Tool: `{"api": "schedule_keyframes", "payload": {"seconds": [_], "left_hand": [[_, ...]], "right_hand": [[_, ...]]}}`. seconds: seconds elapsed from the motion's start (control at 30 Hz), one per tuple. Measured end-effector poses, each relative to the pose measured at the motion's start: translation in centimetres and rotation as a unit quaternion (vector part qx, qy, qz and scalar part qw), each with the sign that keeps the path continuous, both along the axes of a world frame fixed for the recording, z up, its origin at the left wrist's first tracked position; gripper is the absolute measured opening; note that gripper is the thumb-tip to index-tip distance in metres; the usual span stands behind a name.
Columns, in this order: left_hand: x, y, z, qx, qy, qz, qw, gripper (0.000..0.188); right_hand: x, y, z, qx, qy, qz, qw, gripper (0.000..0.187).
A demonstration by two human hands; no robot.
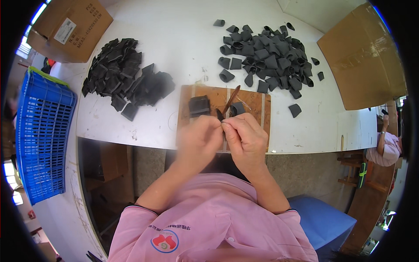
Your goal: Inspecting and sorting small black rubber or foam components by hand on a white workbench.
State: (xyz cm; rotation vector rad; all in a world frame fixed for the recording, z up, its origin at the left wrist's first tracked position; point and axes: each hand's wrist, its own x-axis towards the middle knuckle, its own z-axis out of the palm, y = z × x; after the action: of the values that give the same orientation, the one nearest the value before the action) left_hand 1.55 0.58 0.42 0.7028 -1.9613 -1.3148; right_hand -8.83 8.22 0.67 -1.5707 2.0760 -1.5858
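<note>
My left hand [198, 142], partly smeared by motion, and my right hand [247, 139] meet fingertip to fingertip over the near part of a brown wooden board [259, 101]. Both are closed in a pinch, and what lies between the fingertips is mostly hidden. Just beyond them shows a small dark tip [219, 114]. A slim reddish-brown tool [231, 98] lies slanted on the board. Left of it is a small stack of dark fabric pieces [200, 106]; another dark grey piece [237, 108] sits by my right fingers.
A heap of flat black pieces [114, 72] lies left on the white table [183, 48]; a pile of dark grey tube-like pieces [270, 54] lies right. Cardboard boxes [72, 30] [364, 56] flank them. A blue crate [46, 137] stands left, a blue seat [321, 220] right. Another person [386, 146] is at far right.
</note>
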Motion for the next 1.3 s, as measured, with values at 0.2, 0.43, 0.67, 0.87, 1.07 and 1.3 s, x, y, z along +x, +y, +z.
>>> {"api": "schedule_keyframes", "payload": {"seconds": [0.2,0.43,0.67,0.87,1.07,1.3], "left_hand": [[-1.2,1.2,-1.6,-0.003,0.060,0.120,0.991,0.006],[-0.9,0.5,-0.9,0.108,0.093,0.096,0.985,0.019],[-0.5,-0.1,0.6,0.211,0.095,0.106,0.967,0.024],[0.3,-1.7,1.4,0.612,0.260,-0.142,0.733,0.025],[-0.8,0.4,0.9,-0.048,0.032,0.088,0.994,0.017],[-1.5,-3.0,3.5,0.588,0.381,-0.237,0.673,0.024]], "right_hand": [[0.3,-0.8,-0.4,0.039,0.195,-0.060,0.978,0.009],[-0.2,-0.5,0.5,0.080,-0.085,-0.004,0.993,0.009],[0.2,-1.6,-0.5,0.007,0.189,-0.071,0.979,0.018],[0.2,-0.7,0.1,0.029,-0.155,-0.049,0.986,0.009],[-0.8,-0.4,2.3,0.001,-0.721,0.125,0.681,0.012],[-3.1,-1.7,6.4,0.071,-0.549,0.189,0.811,0.028]]}}
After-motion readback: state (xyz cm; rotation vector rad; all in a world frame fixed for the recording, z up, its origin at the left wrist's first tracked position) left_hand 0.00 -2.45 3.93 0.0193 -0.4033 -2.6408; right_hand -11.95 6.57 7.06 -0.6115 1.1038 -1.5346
